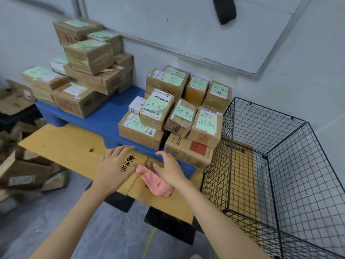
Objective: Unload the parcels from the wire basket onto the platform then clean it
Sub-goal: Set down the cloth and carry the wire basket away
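Biggest thing in the shot is the whiteboard [186, 25] with its metal frame, leaning across the pale wall, and a dark fabric thing [225, 10] is hanging at its top edge.

On the right the wire basket [308, 174] is standing upright. It's a black square-grid mesh with an open top, and one side is sitting on the wooden board [61, 144]. Only the board and the grey floor are showing through the mesh.

That board is smooth, light plywood with black characters printed on it, and it's resting on black blocks [168, 221].

Behind it, the blue plastic platform [104, 118] is running along the wall and carrying the parcels. A tall, wobbly-looking stack of taped brown cardboard boxes [89, 57] is sitting at its left end. A lower cluster of parcels [205, 126] is sitting at its right end, just beside the basket. Most of them are wearing pale green notes with handwriting.

Loose flattened cardboard [24, 172] is lying on the floor on the far left.

Both hands are hovering low over the board. The left hand [113, 165] is reaching out flat with its fingers straight, gripping nothing, and its thumb is right at the tip of the pink cloth [158, 184]. The right hand [169, 169] is spreading wide above that cloth with its fingers only slightly bent. I can't tell if its palm is actually touching it. The cloth is soft and crumpled, and it's lying on the board between the two hands.
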Tool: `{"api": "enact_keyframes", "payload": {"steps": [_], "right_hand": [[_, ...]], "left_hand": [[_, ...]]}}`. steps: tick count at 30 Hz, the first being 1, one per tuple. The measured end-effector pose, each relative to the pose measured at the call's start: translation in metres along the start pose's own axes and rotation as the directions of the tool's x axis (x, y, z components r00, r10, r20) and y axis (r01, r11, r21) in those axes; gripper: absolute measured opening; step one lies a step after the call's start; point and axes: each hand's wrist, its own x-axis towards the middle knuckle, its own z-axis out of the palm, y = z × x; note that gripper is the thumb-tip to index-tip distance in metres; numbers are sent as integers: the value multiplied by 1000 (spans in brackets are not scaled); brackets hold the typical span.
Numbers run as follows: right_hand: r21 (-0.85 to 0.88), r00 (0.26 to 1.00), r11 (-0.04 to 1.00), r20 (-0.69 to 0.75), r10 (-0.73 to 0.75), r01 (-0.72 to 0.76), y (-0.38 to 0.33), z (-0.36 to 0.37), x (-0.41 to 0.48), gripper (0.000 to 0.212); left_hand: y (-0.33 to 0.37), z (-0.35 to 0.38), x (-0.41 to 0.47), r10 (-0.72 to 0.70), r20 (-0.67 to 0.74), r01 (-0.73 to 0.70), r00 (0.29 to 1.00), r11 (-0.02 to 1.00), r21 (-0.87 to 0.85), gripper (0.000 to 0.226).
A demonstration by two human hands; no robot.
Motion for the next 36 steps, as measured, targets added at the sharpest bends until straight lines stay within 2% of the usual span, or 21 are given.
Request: {"api": "enact_keyframes", "payload": {"steps": [5, 8, 10, 14, 18, 22, 27, 32, 36], "right_hand": [[-154, 967, 974, -172, -190, 164, -28, -54, -17, 46], [-248, 930, 955, -285, -233, 164, -27, -95, -32, 48], [-298, 905, 948, -363, -221, 112, -16, -124, -44, 50], [-378, 857, 924, -494, -145, -61, 26, -176, -72, 55], [-367, 812, 893, -584, -3, -261, 81, -217, -108, 57], [-324, 750, 855, -652, 108, -405, 138, -251, -149, 57], [-259, 674, 782, -691, 259, -567, 205, -279, -192, 57], [-219, 664, 748, -652, 365, -627, 253, -292, -215, 57], [-118, 689, 798, -588, 423, -590, 278, -296, -216, 59]], "left_hand": [[22, -6, 19, 62, 2, -62, 998, 998, 14, 72], [46, -8, 34, 129, -12, -130, 992, 991, -15, 69], [64, -7, 44, 185, -15, -185, 983, 982, -32, 67], [109, 0, 62, 303, -4, -302, 953, 950, -82, 68], [162, 11, 72, 403, 32, -395, 914, 907, -149, 73], [208, 27, 76, 446, 67, -424, 893, 881, -212, 76], [248, 46, 78, 459, 78, -430, 885, 871, -239, 66], [274, 64, 77, 432, 131, -397, 892, 889, -230, 65], [286, 78, 74, 370, 163, -321, 915, 910, -262, 66]]}}
